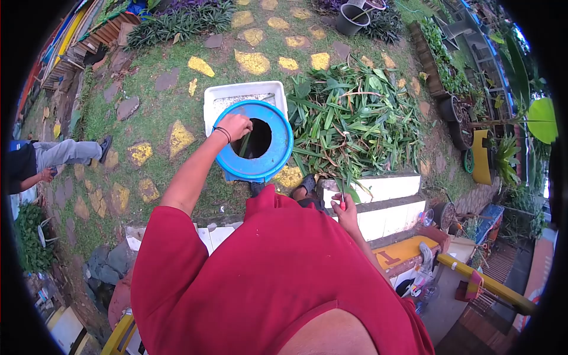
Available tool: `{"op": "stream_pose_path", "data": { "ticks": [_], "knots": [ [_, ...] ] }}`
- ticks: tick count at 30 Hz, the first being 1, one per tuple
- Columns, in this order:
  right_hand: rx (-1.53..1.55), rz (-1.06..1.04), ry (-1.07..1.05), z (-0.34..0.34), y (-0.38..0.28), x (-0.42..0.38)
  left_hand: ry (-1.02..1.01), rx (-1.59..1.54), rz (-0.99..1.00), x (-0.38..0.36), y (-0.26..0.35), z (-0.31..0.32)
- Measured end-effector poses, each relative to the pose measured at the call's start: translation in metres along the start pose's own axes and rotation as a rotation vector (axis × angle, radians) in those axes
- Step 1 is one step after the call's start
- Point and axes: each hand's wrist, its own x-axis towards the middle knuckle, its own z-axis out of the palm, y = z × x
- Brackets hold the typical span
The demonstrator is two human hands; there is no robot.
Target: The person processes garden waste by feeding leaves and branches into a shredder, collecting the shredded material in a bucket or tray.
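My left hand [236, 126], with dark bands at the wrist, is closed over the round hole of a blue drum [282, 139]. A long green leaf [244, 144] hangs below its fingers into the dark opening. Low on the right, my right hand [347, 211] is wrapped around red-handled shears [342, 205], their thin blades pointing away from me. Just beyond that hand lies a big pile of cut green leaves [361, 118]. A white tub [216, 94] with pale bits inside sits behind the drum.
White-tiled steps [390, 222] run beside my right arm. Grass with yellow-painted stepping stones [252, 62] spreads ahead. At the far left is another person [65, 152] in grey trousers. Potted plants [455, 109] line the right, and a dark bucket [352, 21] stands at the back.
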Motion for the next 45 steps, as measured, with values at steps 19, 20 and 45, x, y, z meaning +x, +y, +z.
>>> {"op": "stream_pose_path", "data": {
  "ticks": [19,20,45],
  "knots": [
    [-0.63,0.283,-0.1,-0.049,0.098,-0.023,-0.027,-0.775,-0.423,-0.083,0.126,0.051],
    [-0.648,0.292,-0.114,-0.052,0.104,-0.026,-0.036,-0.769,-0.414,-0.086,0.139,0.055],
    [0.25,0.687,-0.117,-0.058,0.169,0.078,-0.658,-0.985,-0.41,0.05,0.232,0.149]
  ]
}}
